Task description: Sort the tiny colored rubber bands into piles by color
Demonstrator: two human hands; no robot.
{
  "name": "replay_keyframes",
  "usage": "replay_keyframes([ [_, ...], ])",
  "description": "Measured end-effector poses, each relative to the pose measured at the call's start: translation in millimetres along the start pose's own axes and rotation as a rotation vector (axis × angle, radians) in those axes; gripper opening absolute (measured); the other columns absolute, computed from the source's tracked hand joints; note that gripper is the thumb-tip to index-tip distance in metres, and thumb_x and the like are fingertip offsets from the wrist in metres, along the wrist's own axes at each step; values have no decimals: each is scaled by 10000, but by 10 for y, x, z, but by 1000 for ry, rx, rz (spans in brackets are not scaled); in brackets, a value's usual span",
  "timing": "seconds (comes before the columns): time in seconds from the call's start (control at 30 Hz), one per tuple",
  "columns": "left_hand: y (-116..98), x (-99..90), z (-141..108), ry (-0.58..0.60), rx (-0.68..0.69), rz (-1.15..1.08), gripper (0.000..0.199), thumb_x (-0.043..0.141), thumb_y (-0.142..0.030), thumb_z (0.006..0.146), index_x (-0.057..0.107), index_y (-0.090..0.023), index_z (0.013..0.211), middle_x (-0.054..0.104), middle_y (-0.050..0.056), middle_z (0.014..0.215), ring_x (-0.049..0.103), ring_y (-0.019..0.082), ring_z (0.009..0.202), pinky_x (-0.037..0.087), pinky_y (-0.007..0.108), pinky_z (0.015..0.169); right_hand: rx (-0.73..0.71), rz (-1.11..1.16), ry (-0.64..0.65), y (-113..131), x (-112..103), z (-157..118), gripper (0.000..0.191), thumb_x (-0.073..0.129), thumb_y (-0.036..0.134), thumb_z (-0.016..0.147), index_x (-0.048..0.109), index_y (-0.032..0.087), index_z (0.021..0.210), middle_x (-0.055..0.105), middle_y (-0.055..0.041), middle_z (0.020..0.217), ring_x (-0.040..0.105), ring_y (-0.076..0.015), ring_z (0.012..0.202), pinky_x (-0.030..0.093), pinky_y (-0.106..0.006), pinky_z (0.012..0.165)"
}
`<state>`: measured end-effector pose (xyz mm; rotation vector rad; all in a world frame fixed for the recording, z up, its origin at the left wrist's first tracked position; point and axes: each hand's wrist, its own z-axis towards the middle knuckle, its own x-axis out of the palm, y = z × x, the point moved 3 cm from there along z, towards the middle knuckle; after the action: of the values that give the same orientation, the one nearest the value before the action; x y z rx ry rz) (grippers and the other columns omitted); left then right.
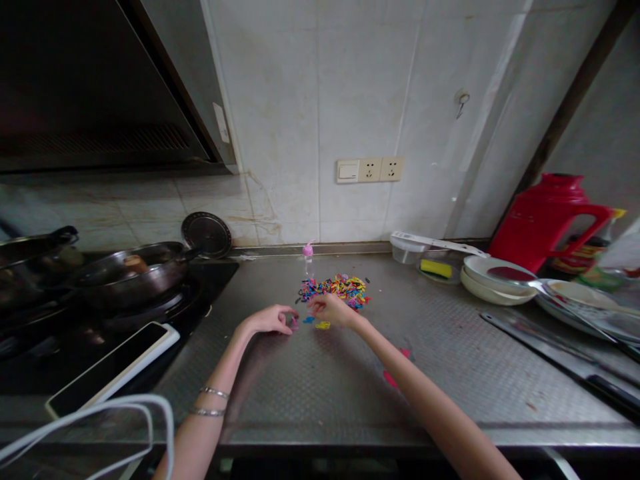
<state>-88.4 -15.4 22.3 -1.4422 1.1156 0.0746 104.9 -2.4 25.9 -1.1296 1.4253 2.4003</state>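
A heap of small multicoloured rubber bands lies on the metal counter. My right hand is at its near edge, fingers bent together in a pinch; what is between the fingertips is too small to make out. My left hand rests on the counter to the left, thumb and index finger apart beside a few pink bands. Between the hands lie a small blue group and a small yellow group. Behind the heap stands a small clear bottle with a pink top.
Left are a stove with a pan, a phone and a white cable. Pink-red pieces lie partly under my right forearm. To the right are a yellow sponge, bowls, a knife and a red thermos.
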Motion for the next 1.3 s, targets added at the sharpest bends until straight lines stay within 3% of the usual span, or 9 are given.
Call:
replay_keyframes([
  [0.27, -4, 20, 56, -112, 55, 20, 359, 614, -328, 615, 610, -114, 904, 499, -43, 495, 420, 85, 449, 279, 185, 436, -60, -154, 63, 196, 267, 274, 339, 447, 24, 587, 664, 121, 829, 594, 12, 561, 482, -64, 511, 330, -141, 485],
  [0.53, 83, 19, 107, -150, 37, -7, 342, 621, -390, 615, 618, -101, 798, 503, -29, 479, 440, 91, 454, 291, 185, 440, -61, -85, 72, 174, 259, 270, 368, 457, 32, 576, 659, 125, 869, 624, 3, 615, 521, -82, 572, 365, -150, 528],
  [0.77, -6, 6, 83, -179, 32, 18, 340, 595, -421, 639, 614, -107, 766, 522, -16, 497, 436, 86, 443, 295, 186, 438, -15, -124, -69, 34, -43, 175, 351, 414, 55, 615, 673, 132, 840, 641, -8, 676, 531, -94, 609, 377, -164, 563],
  [1.1, 33, -35, 46, -207, 3, -1, 435, 601, -502, 611, 584, -109, 795, 496, -31, 498, 403, 72, 429, 236, 181, 421, 135, -53, -128, -449, -651, -207, 270, 467, 104, 626, 652, 106, 823, 644, -32, 713, 565, -119, 655, 416, -182, 588],
  [1.2, 12, -58, -10, -181, -20, -12, 472, 586, -543, 605, 581, -110, 792, 495, -29, 502, 403, 72, 432, 225, 181, 419, 167, -113, -170, -569, -810, -339, 270, 484, 115, 623, 662, 126, 825, 655, -30, 737, 579, -125, 678, 423, -194, 621],
  [1.3, 44, -89, -25, -206, -46, -2, 500, 536, -581, 628, 581, -109, 788, 512, -19, 510, 422, 78, 430, 243, 185, 424, 224, -211, -117, -695, -893, -450, 209, 528, 161, 615, 679, 160, 760, 652, -9, 684, 573, -124, 643, 411, -196, 602],
])
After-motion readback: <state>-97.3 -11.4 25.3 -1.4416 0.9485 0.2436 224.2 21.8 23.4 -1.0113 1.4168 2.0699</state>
